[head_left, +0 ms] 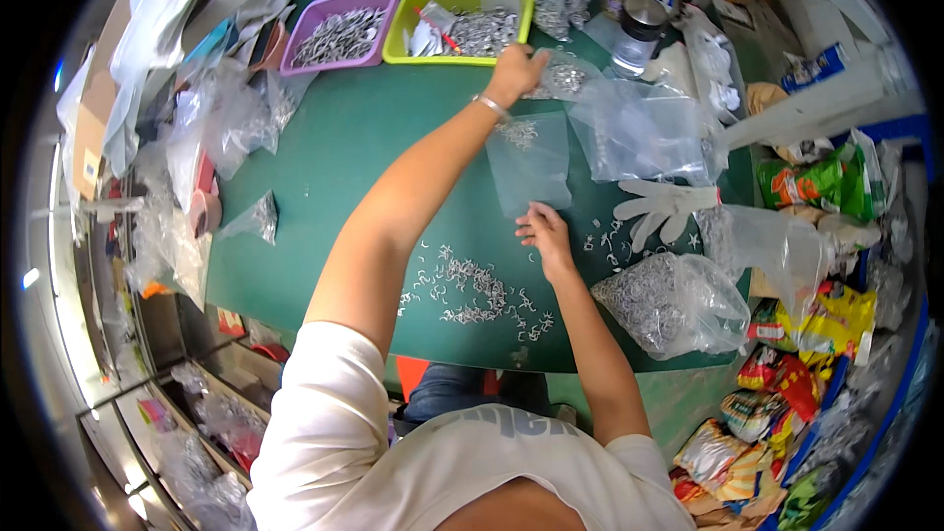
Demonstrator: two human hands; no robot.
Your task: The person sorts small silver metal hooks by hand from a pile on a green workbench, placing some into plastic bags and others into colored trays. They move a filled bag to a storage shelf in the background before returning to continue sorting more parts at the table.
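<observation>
My left hand [518,74] reaches across the table to the near right corner of the yellow-green basket [458,60]. Its fingers are curled, and what they hold, if anything, is hidden. Just right of it lies a small clear bag of metal pieces [565,77]. Nearer to me, a flat clear plastic bag [531,169] lies with a small cluster of silvery metal pieces [518,133] at its far end. My right hand [546,238] is at this bag's near edge, fingers apart; whether they touch it I cannot tell. Loose curved metal pieces [474,287] are scattered between my forearms.
A purple basket [339,31] of metal parts stands at the far left. On the right are a lidded clear jar [639,34], empty plastic bags [644,133], a white glove [669,206] and a full bag of metal pieces [654,305]. A small filled bag [261,218] lies left.
</observation>
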